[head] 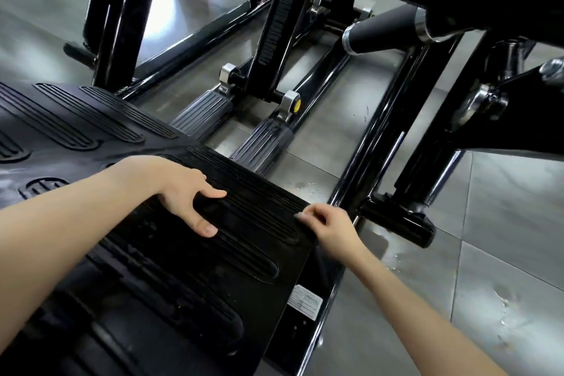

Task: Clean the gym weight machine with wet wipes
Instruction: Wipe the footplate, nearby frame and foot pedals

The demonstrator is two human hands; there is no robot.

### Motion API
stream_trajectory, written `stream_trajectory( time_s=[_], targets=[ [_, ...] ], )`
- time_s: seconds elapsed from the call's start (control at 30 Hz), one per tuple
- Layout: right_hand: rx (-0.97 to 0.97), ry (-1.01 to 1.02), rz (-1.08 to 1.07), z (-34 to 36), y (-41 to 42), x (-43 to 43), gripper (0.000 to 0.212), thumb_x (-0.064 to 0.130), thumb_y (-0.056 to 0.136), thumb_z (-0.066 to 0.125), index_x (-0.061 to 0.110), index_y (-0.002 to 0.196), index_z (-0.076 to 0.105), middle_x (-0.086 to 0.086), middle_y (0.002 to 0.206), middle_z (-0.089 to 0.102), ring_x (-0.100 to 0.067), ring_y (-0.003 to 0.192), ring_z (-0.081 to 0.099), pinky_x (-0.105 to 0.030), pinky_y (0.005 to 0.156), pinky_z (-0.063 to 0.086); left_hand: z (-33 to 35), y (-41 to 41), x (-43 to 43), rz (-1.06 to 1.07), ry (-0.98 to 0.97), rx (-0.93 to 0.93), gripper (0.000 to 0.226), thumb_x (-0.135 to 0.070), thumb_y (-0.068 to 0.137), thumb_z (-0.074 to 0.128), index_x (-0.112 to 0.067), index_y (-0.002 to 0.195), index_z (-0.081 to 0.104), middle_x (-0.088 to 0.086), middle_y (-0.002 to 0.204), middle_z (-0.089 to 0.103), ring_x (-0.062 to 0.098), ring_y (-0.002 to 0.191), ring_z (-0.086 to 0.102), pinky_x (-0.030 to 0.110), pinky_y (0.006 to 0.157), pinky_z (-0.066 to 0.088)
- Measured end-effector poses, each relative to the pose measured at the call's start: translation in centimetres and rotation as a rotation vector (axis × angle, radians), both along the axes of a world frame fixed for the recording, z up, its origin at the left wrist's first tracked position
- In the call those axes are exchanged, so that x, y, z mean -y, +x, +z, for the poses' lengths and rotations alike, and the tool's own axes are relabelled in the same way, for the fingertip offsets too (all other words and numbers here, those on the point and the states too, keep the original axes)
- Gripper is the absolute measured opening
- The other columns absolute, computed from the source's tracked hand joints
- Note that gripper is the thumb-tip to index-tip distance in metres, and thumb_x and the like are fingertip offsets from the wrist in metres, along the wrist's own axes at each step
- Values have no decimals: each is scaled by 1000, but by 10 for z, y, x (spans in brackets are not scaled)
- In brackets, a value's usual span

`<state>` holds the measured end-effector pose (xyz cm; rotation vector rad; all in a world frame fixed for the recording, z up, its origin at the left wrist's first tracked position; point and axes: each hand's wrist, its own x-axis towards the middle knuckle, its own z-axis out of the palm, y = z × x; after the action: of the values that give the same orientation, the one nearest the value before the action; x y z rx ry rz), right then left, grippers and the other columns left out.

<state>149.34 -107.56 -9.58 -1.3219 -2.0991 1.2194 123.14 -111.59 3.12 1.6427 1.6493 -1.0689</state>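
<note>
My left hand (183, 192) rests on the footplate (244, 256), with my right hand (329, 226) at its right edge. Behind the plate there are two pedals (204, 113) side by side, low over the floor (503, 223), and the upright post (280, 40) stands behind them. The padded roller (381, 30) is off to the right, higher up.

Grey tiled floor (503, 207), black machine frame (375, 137) standing on it, wet splashes (503, 302) near the frame's foot.

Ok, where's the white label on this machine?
Head view, lower centre-right: the white label sits at the right edge of the footplate, below the right hand.
</note>
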Motion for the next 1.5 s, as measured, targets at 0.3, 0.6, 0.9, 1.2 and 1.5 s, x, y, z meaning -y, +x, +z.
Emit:
stream_trajectory(
  time_s=[0.3, 0.6, 0.9, 1.2, 1.5],
  targets=[
    [-46, -55, 4, 8, 15, 21, 21, 12, 88, 62, 22, 70, 58, 12, 63, 54, 3, 59, 47, -11, 60, 37, -1, -1, -1, -2, -23, 24, 111, -83, 48, 46, -47, 144, 4, 3, 158, 0, 22, 145, 8, 40, 117, 13],
    [69, -44, -111, -4, 19, -8, 31, 12, 89, 59, 25, 61, 53, 8, 55, 48, -3, 49, 39, -20, 53, 32, 0, -1, -2, -6, -25, 24, 112, -83, 47, 45, -46, 145, 5, 3, 158, 0, 23, 145, 9, 41, 117, 13],
    [-7, -86, 83, 16, 22, 15, 21, 13, 90, 57, 21, 71, 62, 10, 61, 58, -3, 59, 49, -23, 63, 40, 0, 0, -1, -6, -16, 17, 110, -83, 49, 46, -46, 145, 5, 3, 158, 1, 22, 145, 8, 40, 117, 13],
    [10, -43, 33, 11, 17, 0, 11, 21, 77, 75, 26, 71, 68, 2, 85, 66, -8, 79, 59, -19, 73, 45, 0, 1, -1, 6, -10, 3, 99, -78, 64, 52, -46, 145, 5, 2, 158, 0, 22, 145, 8, 38, 117, 12],
    [-50, 169, -45, 28, 9, 51, 11, 9, 80, 71, 18, 85, 76, 22, 73, 60, 1, 78, 57, -8, 73, 39, 0, 0, -2, 12, -19, 7, 100, -78, 63, 51, -45, 145, 4, 2, 158, -1, 23, 145, 7, 40, 117, 12]
  ],
)
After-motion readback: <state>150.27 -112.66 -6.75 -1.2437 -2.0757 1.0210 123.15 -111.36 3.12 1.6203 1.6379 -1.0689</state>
